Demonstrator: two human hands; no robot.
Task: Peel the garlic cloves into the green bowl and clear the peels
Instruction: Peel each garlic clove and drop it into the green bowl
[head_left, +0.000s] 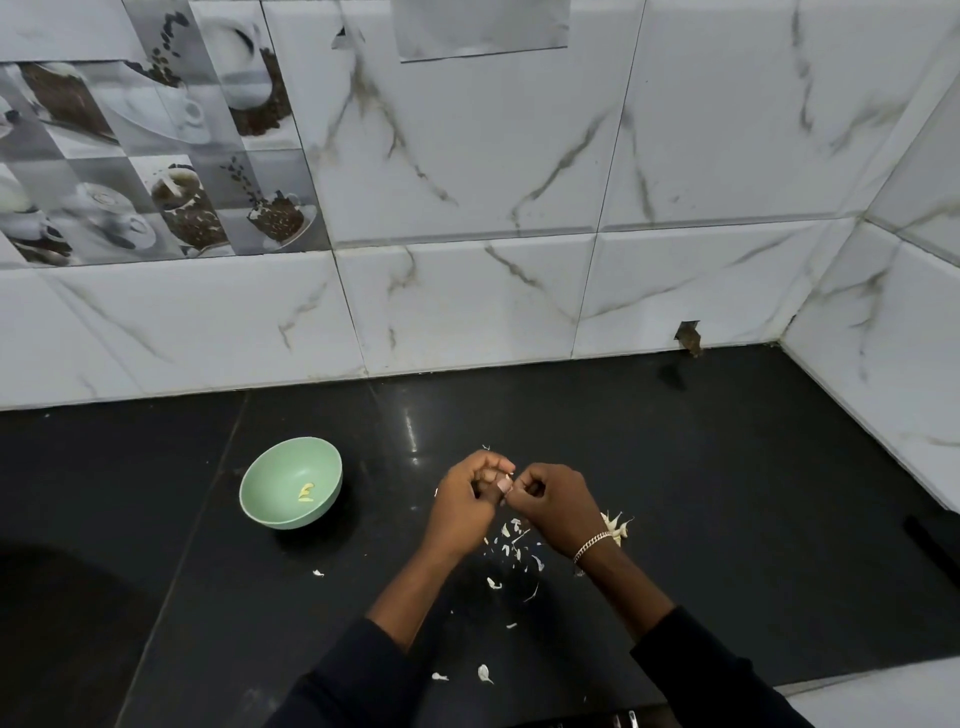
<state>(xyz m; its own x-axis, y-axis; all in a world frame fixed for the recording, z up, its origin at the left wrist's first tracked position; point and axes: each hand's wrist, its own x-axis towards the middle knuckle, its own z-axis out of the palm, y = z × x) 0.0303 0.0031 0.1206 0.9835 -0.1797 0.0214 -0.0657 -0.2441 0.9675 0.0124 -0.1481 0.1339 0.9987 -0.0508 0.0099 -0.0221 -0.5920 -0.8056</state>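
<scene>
A green bowl (291, 483) stands on the black counter, left of my hands, with peeled garlic pieces (306, 492) inside. My left hand (467, 499) and my right hand (556, 501) meet above the counter, fingers curled, pinching a small garlic clove (508, 475) between them; only a pale tip of it shows. White peel scraps (511, 540) lie scattered under and in front of my hands. More garlic cloves (618, 526) lie just right of my right wrist, partly hidden by it.
The black counter (727, 493) runs back to a marble-tiled wall (467, 312) and a side wall on the right. Stray peels (484, 673) lie near the front edge. A dark object (930, 540) sits at the far right.
</scene>
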